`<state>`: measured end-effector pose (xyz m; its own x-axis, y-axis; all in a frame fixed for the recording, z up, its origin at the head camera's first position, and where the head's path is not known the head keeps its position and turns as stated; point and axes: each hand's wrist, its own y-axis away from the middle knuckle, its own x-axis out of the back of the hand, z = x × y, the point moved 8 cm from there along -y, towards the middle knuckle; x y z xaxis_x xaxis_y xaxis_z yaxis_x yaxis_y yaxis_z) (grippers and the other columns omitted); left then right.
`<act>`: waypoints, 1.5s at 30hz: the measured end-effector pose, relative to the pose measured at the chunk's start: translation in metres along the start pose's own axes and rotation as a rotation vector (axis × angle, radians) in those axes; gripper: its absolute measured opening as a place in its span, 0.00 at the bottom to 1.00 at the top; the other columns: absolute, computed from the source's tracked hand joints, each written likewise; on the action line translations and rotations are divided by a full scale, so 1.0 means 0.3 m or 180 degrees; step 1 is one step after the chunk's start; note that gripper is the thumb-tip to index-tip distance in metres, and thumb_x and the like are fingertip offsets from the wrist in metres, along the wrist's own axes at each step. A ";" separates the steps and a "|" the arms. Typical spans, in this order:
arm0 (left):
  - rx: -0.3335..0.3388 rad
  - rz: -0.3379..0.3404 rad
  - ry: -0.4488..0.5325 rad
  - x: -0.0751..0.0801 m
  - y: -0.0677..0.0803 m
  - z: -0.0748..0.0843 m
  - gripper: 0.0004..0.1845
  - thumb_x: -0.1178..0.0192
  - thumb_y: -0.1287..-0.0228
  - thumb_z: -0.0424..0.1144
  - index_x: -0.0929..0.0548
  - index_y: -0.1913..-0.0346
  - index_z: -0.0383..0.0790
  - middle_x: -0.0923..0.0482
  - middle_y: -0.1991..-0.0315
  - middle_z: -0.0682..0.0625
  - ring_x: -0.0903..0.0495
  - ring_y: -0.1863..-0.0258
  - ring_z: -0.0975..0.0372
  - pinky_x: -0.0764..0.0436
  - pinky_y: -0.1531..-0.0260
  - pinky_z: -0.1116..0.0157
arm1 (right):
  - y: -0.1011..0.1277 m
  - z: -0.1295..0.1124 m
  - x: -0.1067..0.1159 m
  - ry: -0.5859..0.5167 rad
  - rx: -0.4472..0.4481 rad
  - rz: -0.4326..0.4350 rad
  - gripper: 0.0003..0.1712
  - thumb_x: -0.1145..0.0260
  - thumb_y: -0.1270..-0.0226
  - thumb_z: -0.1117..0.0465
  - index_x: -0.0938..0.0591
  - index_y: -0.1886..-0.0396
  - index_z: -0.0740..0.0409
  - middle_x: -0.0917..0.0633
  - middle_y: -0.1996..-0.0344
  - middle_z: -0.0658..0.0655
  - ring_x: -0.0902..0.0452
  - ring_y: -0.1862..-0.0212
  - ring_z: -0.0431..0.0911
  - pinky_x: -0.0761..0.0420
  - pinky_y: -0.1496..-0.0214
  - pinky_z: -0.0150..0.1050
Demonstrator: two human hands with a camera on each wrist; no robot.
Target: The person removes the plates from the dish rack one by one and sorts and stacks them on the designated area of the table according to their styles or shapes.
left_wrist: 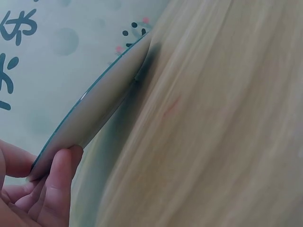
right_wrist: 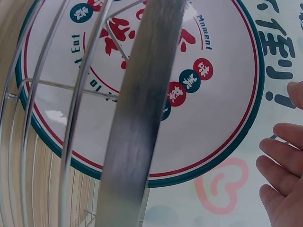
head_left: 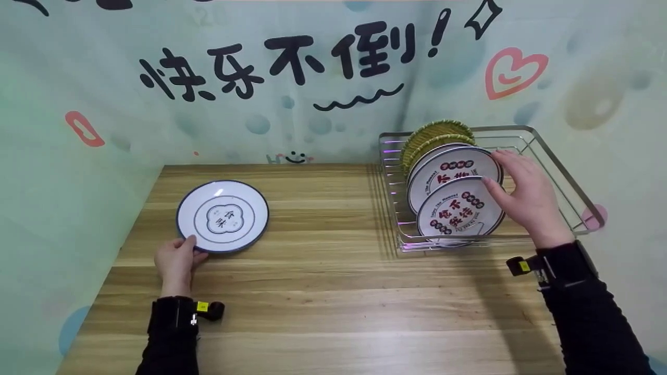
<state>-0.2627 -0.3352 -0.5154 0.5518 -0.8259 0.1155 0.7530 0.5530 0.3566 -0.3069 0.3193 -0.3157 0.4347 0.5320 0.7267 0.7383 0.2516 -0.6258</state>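
A blue-rimmed plate [head_left: 223, 216] lies flat on the wooden surface [head_left: 333, 291], in the left middle of the head view. The left hand [head_left: 176, 259] sits just below it and pinches its near edge between thumb and fingers. In the left wrist view the plate's rim [left_wrist: 94, 101] looks lifted a little off the wood on that side, with the fingers [left_wrist: 59, 182] curled under it.

On the right side of the head view stands a wire dish rack [head_left: 552, 156]. Several plates stand on edge in it. The front plate [head_left: 461, 213] has red and dark round marks, a second plate like it [head_left: 451, 169] stands just behind, and two woven green ones [head_left: 435, 133] stand at the back. The right hand [head_left: 523, 195] is spread, its fingers relaxed and resting against the right edges of the two front plates. It grips nothing. In the right wrist view the hand [right_wrist: 281, 182] is in the lower right corner, just beside the front plate [right_wrist: 208, 127], behind the rack's wires.

The step in hand looks like picking the flat plate up off the surface while the other hand steadies the rack plates. The next move likely calls for a firmer hold under the plate, tipping it upright, and carrying it across to a free slot in the rack
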 end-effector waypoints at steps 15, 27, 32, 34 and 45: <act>0.0186 -0.0410 0.0151 -0.001 -0.002 -0.009 0.25 0.47 0.25 0.37 0.35 0.35 0.21 0.20 0.74 0.49 0.16 0.78 0.64 0.14 0.65 0.67 | -0.031 0.045 -0.008 -0.0002 -0.0330 -0.0231 0.30 0.33 0.33 0.62 0.27 0.35 0.70 0.26 0.38 0.72 0.34 0.35 0.68 0.40 0.29 0.58; 0.0220 -0.0644 -0.0061 0.017 0.000 -0.024 0.30 0.49 0.24 0.40 0.41 0.31 0.20 0.18 0.75 0.49 0.14 0.75 0.63 0.14 0.63 0.66 | -0.042 0.063 -0.014 0.0006 -0.0367 -0.0273 0.30 0.34 0.32 0.60 0.27 0.34 0.68 0.26 0.37 0.71 0.34 0.35 0.67 0.39 0.29 0.58; 0.0142 -0.0613 -0.0332 0.040 0.004 -0.024 0.30 0.50 0.23 0.41 0.40 0.31 0.20 0.19 0.70 0.48 0.14 0.72 0.63 0.14 0.62 0.66 | -0.051 0.063 -0.019 0.0044 -0.0356 -0.0290 0.28 0.35 0.31 0.63 0.28 0.34 0.69 0.25 0.38 0.72 0.34 0.36 0.67 0.38 0.30 0.59; 0.0075 -0.0586 -0.0433 0.049 0.007 -0.020 0.29 0.51 0.23 0.41 0.39 0.31 0.20 0.19 0.69 0.48 0.14 0.72 0.63 0.14 0.62 0.67 | -0.054 0.063 -0.020 0.0043 -0.0341 -0.0279 0.27 0.35 0.31 0.64 0.27 0.35 0.69 0.25 0.39 0.72 0.33 0.37 0.67 0.37 0.31 0.59; -0.0123 -0.0343 -0.0987 0.089 0.028 0.016 0.30 0.50 0.24 0.44 0.36 0.30 0.25 0.18 0.57 0.42 0.15 0.68 0.65 0.15 0.61 0.68 | -0.068 0.074 -0.020 0.0053 -0.0427 -0.0312 0.25 0.36 0.30 0.66 0.27 0.36 0.71 0.23 0.41 0.73 0.32 0.39 0.68 0.36 0.33 0.61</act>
<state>-0.2433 -0.3530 -0.5050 0.3374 -0.8707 0.3578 0.8175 0.4595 0.3473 -0.3360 0.3291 -0.3135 0.3649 0.4965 0.7876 0.8393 0.1908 -0.5091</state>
